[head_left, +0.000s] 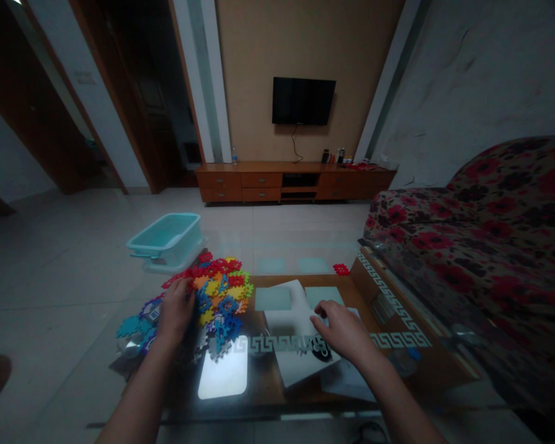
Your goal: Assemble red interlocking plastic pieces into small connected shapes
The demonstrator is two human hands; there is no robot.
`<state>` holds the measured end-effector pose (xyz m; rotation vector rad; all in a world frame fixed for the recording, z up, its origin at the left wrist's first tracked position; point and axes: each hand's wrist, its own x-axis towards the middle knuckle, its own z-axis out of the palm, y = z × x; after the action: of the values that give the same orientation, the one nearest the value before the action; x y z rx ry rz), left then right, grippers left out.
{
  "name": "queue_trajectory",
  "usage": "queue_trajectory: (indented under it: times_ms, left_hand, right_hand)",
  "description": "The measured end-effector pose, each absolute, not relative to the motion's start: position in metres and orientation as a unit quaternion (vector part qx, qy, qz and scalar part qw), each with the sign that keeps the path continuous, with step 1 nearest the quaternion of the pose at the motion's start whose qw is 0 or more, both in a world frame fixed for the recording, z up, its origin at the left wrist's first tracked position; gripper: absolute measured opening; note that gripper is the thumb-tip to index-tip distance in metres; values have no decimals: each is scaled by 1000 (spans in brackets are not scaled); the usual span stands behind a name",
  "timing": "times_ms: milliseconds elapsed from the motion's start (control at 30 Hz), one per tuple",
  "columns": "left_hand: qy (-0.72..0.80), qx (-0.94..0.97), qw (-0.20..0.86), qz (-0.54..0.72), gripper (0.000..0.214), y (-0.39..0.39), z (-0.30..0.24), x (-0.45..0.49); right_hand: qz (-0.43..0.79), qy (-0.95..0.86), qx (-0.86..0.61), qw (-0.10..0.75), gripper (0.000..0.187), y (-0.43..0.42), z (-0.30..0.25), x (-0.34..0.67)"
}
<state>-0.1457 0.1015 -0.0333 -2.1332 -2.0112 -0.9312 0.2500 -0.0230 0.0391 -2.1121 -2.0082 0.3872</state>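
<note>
My left hand (178, 308) rests on a heaped pile of notched plastic pieces (219, 287) at the left of a glass surface (259, 387), its fingertips out of sight among them, so I cannot tell how far that grip is closed or whether it has a piece. My right hand (340, 328) hovers to the right of the pile, fingers loosely curled, a gap between thumb and forefinger and nothing visible in its grip. Good handling here, I judge, means pinching one piece by its rim and raising it straight up, since the teeth could snag neighbours and drag them along; the free right hand could steady the rest. A lone red piece (341, 269) lies well apart, toward the far right. Just beyond the pile, a pale teal bin (166, 239) blocks the far-left side, and a sideways sweep might bump it. Glare (224, 370) and white sheets (282, 361), apparently beneath the glass, muddle my view; a floral sofa (425, 225) flanks the right, with a television (303, 100) ahead.
</note>
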Motion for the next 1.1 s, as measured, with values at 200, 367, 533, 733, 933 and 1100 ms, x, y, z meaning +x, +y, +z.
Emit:
queue_trajectory:
  times_ms: [200, 367, 533, 733, 933, 1100]
  left_hand:
    - [-648, -653, 51, -389, 22, 99, -29, -147]
    - [-647, -614, 59, -449, 24, 94, -19, -140]
    - [-647, -559, -77, -514, 27, 84, -1, -107]
    - [-554, -512, -340, -562, 35, 57, -1, -45]
    - [-498, -502, -466, -531, 32, 21, 3, 2]
    - [-466, -506, -511, -516, 31, 2, 18, 12]
  right_hand:
    - [130, -680, -715, 94, 22, -24, 43, 249]
    - [126, -680, -716, 98, 21, -24, 42, 248]
    - [138, -679, -705, 151, 19, -21, 34, 250]
    - [239, -672, -635, 296, 16, -17, 32, 238]
    - [373, -618, -595, 353, 26, -19, 33, 222]
    - [479, -554, -566, 379, 32, -17, 26, 214]
